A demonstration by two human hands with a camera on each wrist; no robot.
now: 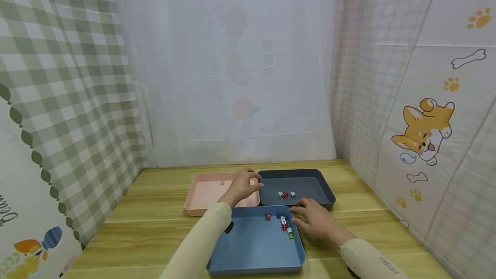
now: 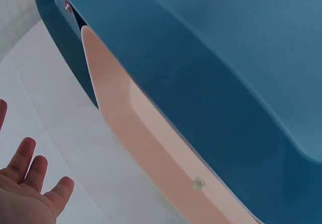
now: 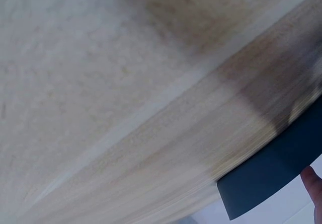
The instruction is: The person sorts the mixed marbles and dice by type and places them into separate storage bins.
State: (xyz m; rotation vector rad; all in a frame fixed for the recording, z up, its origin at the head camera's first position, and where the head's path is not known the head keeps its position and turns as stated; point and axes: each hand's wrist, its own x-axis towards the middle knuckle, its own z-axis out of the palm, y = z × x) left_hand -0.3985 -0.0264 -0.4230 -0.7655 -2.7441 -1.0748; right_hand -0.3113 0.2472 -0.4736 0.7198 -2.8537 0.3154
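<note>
My left hand (image 1: 241, 187) hovers over the right side of the pink tray (image 1: 197, 193), fingers loosely bent and apart. In the left wrist view its fingers (image 2: 35, 173) are spread with nothing between them. My right hand (image 1: 318, 222) is at the right rim of the blue tray (image 1: 252, 249), fingertips close to a cluster of small dice (image 1: 284, 222) in red, white, blue and green. Apart from these, a red die (image 1: 268, 217) lies in the same tray. A small pale die (image 1: 222, 183) sits in the pink tray.
The dark grey-blue tray (image 1: 310, 184) stands at the back right, holding a red die (image 1: 285, 194) between two white dice. All three trays stand close together on a wood-grain table (image 1: 147, 227). Curtains (image 1: 240, 76) hang behind and at both sides.
</note>
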